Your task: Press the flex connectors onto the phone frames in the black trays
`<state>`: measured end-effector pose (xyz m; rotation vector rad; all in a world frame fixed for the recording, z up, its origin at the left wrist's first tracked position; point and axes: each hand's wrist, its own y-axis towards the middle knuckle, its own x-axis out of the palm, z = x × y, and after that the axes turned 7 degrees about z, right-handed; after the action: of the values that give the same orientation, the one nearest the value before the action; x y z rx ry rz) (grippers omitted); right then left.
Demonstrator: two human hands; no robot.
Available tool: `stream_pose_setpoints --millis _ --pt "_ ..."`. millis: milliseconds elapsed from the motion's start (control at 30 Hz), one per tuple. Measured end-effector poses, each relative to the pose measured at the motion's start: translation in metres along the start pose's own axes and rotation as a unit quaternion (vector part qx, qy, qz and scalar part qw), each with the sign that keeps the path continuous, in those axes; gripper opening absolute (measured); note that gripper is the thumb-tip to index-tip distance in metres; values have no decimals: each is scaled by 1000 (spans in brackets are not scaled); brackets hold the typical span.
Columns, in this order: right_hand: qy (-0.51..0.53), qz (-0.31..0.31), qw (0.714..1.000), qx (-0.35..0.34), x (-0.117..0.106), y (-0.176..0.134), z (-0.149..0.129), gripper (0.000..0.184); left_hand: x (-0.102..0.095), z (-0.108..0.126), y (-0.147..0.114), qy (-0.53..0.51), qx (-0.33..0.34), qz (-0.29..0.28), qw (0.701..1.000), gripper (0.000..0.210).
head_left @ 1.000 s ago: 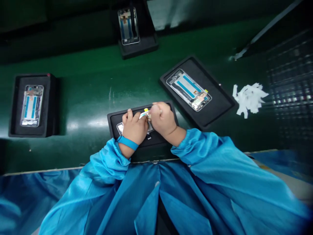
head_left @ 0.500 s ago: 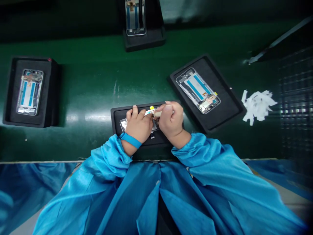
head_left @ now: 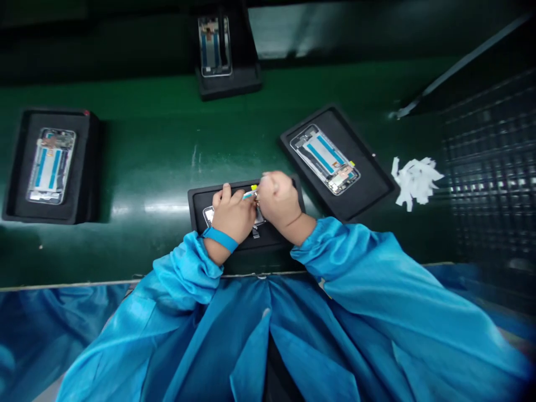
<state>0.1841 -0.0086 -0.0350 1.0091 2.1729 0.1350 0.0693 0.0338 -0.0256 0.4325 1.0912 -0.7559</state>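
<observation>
Fingers [head_left: 228, 195] of my left hand [head_left: 231, 215] lay flat and slightly spread across the phone frame [head_left: 208, 214], pressing it down into the black tray [head_left: 196, 201] at the near edge of the belt. My right hand [head_left: 278, 200] was curled into a loose fist just beside it, thumb and forefinger pinched together on a thin strip [head_left: 248, 194] with a yellow tab [head_left: 253, 188] at its tip; the two hands touched over the middle of the frame. Most of the frame was hidden under them, so I could not tell what the strip joined to. I read no writing or brand anywhere; the picture was too soft for that.

A blue band [head_left: 221, 239] sat on my left wrist, and blue sleeves [head_left: 377, 279] covered both arms.

Further out on the green belt [head_left: 159, 145], a second tray [head_left: 368, 184] lay tilted just right of my hands, holding another frame [head_left: 325, 159] with blue stripes. A third tray [head_left: 84, 167] sat well apart to the left, a fourth [head_left: 247, 78] at the far side. White paper scraps [head_left: 414, 178] were heaped right of the tilted tray.
</observation>
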Motion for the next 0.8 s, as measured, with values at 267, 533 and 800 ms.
stream_pose_setpoints --millis 267,533,800 --pt "135 128 957 224 -3 -11 10 32 -3 -9 11 -34 -67 1 997 16" --pt "146 136 962 188 6 -17 12 33 1 1 18 -14 -117 17 993 11" --pt "133 70 960 236 -17 -2 16 37 -17 -17 7 -82 -79 43 993 27"
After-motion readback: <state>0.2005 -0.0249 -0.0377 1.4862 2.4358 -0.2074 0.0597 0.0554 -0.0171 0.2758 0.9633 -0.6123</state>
